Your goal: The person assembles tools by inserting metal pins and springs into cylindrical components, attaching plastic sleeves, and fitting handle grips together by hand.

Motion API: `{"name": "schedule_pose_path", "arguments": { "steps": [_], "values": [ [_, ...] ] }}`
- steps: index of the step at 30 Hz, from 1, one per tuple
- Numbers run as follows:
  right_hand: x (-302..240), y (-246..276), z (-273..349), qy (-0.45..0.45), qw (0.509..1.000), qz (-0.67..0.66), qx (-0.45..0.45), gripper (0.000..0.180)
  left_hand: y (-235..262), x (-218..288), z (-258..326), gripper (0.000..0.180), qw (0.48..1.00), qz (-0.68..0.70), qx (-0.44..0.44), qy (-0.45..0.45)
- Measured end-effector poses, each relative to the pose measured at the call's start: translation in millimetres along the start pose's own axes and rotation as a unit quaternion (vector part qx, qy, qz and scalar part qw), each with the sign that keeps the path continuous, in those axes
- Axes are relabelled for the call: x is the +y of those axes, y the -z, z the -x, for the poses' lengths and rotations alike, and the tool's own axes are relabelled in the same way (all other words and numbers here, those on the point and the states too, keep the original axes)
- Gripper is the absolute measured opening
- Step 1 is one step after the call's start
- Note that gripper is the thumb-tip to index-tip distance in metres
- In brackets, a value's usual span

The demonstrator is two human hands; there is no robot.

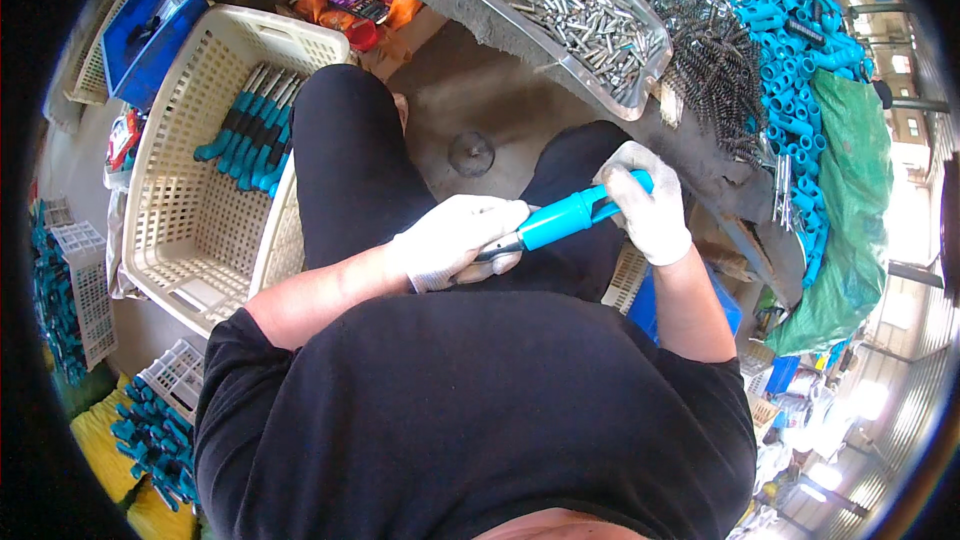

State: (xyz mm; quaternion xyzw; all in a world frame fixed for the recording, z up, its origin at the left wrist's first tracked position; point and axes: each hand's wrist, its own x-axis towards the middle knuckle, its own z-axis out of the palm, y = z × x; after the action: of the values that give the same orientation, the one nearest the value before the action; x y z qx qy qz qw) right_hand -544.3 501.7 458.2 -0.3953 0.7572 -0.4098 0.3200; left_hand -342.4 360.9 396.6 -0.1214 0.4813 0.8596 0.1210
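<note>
Turquoise and probably stiff, light and slick, the tubular handle (560,221) sits above your lap (572,270), best gripped round its thick barrel, your left hand (462,237) wrapping its metal end, your right hand (647,204) its slotted end.

Left hand (462,240) grips turquoise tool (558,221); right hand (648,208) its other end.

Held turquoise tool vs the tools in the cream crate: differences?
Support: the held tool is gripped by the left hand and right hand; the crate tools lie inside the crate.
Pose: the held tool's metal end points to the person's left; the crate tools' metal ends point away from the person.
Grouping: the held tool is single; the crate tools sit side by side.
Shared: turquoise parts with metal ends.
</note>
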Motion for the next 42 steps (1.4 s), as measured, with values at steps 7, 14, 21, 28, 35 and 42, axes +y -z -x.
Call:
{"name": "schedule_pose_path", "arguments": {
  "steps": [7,14,21,28,35,42],
  "values": [
    [-17,10,-2,-0.050,0.994,0.078,-0.055,0.022,-9,8,0,0.032,0.999,0.005,0.043,0.022],
    [-12,-2,3,-0.053,0.998,0.041,-0.019,0.021,-7,1,1,0.044,0.999,-0.006,0.045,0.027],
    [-13,-13,2,-0.015,0.997,0.063,-0.032,0.019,-12,1,-1,0.052,0.996,-0.015,0.054,0.066],
    [8,-46,-4,0.018,0.998,-0.002,-0.058,0.020,-6,-1,0,0.051,0.996,0.069,0.016,0.051],
    [8,-50,-21,0.049,0.996,0.040,-0.060,0.029,-2,-3,0,0.038,0.988,0.156,0.004,-0.015],
    [-61,-9,-46,0.150,0.928,0.341,0.008,0.026,12,12,4,0.056,0.988,0.131,0.028,-0.072]
  ]
}}
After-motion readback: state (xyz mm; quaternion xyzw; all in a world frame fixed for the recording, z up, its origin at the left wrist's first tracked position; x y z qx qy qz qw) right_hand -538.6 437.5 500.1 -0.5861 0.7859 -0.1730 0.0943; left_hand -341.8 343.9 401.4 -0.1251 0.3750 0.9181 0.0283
